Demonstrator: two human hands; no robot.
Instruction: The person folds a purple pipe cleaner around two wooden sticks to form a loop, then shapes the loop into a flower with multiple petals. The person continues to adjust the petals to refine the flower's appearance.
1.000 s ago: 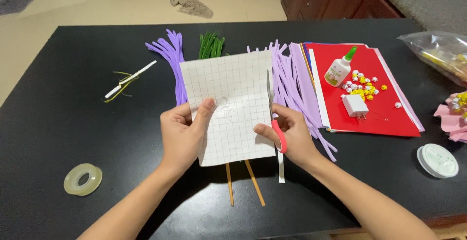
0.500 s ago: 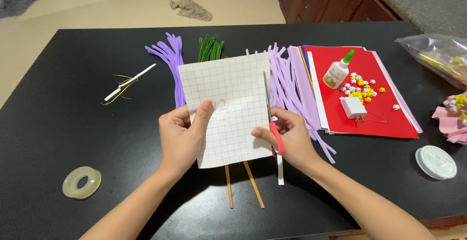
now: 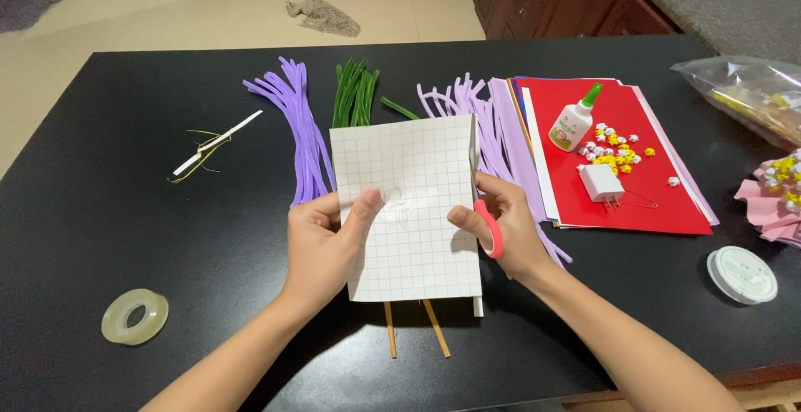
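My left hand grips a white squared sheet of paper by its left edge, thumb on the front. My right hand holds red-handled scissors with the blades running up the sheet's right edge. A narrow cut strip of the paper hangs at the lower right corner. Two thin wooden sticks lie on the black table under the sheet.
Purple foam strips, green strips and more purple strips lie behind the sheet. Red paper carries a glue bottle, small beads and a white plug. A tape roll sits front left, a wire spool right.
The scissors' blades have moved further up the sheet's right edge, and the cut strip has grown. Both hands sit slightly lower in view.
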